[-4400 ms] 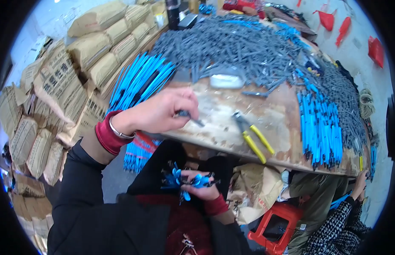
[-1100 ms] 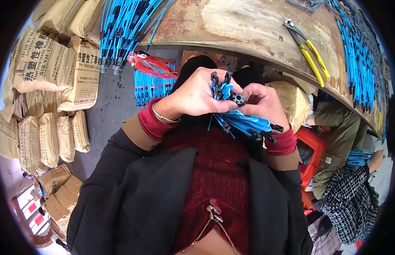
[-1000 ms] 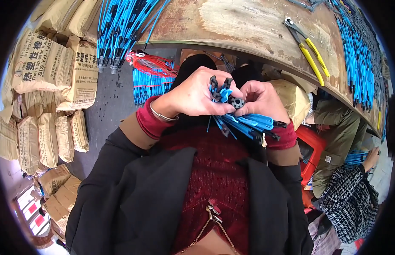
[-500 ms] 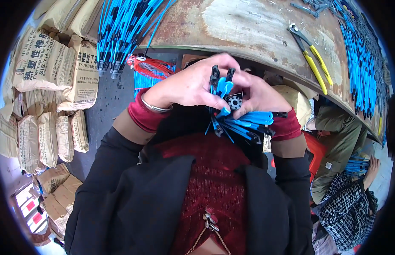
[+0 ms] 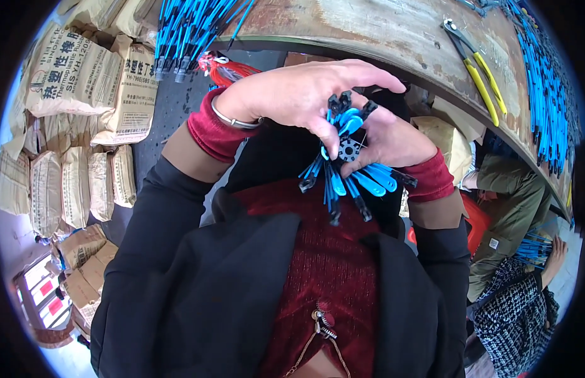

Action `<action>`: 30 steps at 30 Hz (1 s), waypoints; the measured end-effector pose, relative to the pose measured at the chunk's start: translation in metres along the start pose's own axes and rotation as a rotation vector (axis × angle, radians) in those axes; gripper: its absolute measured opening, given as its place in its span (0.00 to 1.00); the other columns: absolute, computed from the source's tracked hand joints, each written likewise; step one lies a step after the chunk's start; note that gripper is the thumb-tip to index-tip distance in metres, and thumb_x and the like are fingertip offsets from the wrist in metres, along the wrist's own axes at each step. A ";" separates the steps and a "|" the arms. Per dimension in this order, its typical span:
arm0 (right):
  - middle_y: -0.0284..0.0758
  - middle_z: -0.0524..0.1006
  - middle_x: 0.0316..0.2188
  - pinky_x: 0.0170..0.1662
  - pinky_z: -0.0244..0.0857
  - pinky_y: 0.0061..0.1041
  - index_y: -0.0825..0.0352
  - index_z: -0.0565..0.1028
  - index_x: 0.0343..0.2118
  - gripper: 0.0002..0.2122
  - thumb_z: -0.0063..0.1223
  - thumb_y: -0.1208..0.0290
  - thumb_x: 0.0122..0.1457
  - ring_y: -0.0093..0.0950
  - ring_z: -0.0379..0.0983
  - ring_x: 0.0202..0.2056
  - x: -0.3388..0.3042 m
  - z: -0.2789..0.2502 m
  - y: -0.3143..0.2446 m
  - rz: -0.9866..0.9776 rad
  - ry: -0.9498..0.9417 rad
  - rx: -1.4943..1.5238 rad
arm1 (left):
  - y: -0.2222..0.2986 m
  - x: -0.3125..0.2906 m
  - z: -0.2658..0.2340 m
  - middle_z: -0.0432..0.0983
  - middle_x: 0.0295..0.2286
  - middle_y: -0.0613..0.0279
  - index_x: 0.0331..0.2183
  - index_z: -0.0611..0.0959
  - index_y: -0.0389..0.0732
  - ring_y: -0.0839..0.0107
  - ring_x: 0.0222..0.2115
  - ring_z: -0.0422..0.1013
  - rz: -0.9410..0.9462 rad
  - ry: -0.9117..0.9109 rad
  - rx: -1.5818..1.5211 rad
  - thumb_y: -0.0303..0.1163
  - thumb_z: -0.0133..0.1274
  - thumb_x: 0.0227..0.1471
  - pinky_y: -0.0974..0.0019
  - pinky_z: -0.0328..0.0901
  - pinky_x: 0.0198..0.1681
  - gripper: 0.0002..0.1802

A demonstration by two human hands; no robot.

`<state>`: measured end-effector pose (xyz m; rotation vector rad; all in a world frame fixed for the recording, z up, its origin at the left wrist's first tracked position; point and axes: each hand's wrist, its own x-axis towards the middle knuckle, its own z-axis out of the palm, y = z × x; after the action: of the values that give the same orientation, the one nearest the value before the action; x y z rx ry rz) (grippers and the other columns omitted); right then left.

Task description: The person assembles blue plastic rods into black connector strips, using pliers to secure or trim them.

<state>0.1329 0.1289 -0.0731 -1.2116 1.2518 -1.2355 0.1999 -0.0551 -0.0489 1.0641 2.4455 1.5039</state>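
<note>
Evidently two bare hands meet at a bundle of blue strips [image 5: 371, 181] above the lap, near the table's edge

Head view: the right hand [image 5: 396, 138] is clamped on a dark notched disc [image 5: 349, 148], its thumb against the lower right side, while black-tipped strips fan out around it; the left hand [image 5: 298, 97] has thumb and forefinger spread wide apart, the thumb tip touching the bundle just left of the disc. On the wooden table [image 5: 380, 22], yellow-handled pliers [image 5: 478, 75] lie between a left heap [image 5: 191, 31] and a right heap [image 5: 547, 94] of more blue strips
</note>
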 end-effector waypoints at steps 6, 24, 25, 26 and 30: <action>0.33 0.76 0.26 0.37 0.66 0.22 0.69 0.73 0.34 0.18 0.66 0.74 0.39 0.21 0.72 0.30 -0.012 0.005 0.008 0.181 0.271 -0.045 | 0.013 -0.021 0.001 0.70 0.43 0.54 0.45 0.74 0.35 0.62 0.45 0.68 -0.184 0.288 0.206 0.35 0.62 0.39 0.61 0.64 0.47 0.29; 0.38 0.75 0.24 0.29 0.65 0.24 0.71 0.71 0.34 0.21 0.68 0.70 0.37 0.26 0.72 0.24 -0.007 0.043 0.006 0.093 0.761 -0.265 | 0.017 -0.036 0.071 0.72 0.26 0.63 0.30 0.78 0.36 0.74 0.28 0.69 -0.325 0.749 -0.037 0.29 0.64 0.37 0.70 0.64 0.32 0.15; 0.38 0.75 0.23 0.29 0.65 0.24 0.71 0.71 0.35 0.21 0.68 0.70 0.37 0.26 0.71 0.23 -0.007 0.047 0.006 0.042 0.894 -0.338 | 0.013 -0.037 0.073 0.72 0.28 0.62 0.31 0.77 0.35 0.74 0.29 0.69 -0.342 0.739 -0.013 0.29 0.65 0.37 0.70 0.64 0.34 0.16; 0.38 0.74 0.23 0.28 0.65 0.24 0.71 0.71 0.36 0.22 0.67 0.71 0.37 0.26 0.71 0.22 -0.006 0.046 0.008 -0.018 1.019 -0.411 | 0.008 -0.037 0.072 0.73 0.30 0.62 0.31 0.76 0.34 0.74 0.30 0.69 -0.360 0.734 0.019 0.30 0.65 0.37 0.69 0.64 0.35 0.18; 0.37 0.73 0.21 0.27 0.64 0.23 0.71 0.72 0.36 0.19 0.65 0.74 0.39 0.27 0.69 0.22 -0.015 0.043 -0.005 0.074 1.055 -0.779 | 0.003 -0.038 0.066 0.73 0.30 0.61 0.31 0.77 0.34 0.73 0.31 0.69 -0.451 0.847 -0.183 0.29 0.66 0.35 0.69 0.64 0.36 0.18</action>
<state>0.1769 0.1426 -0.0691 -0.9686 2.7077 -1.4195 0.2565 -0.0274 -0.0910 -0.2417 2.6281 2.2193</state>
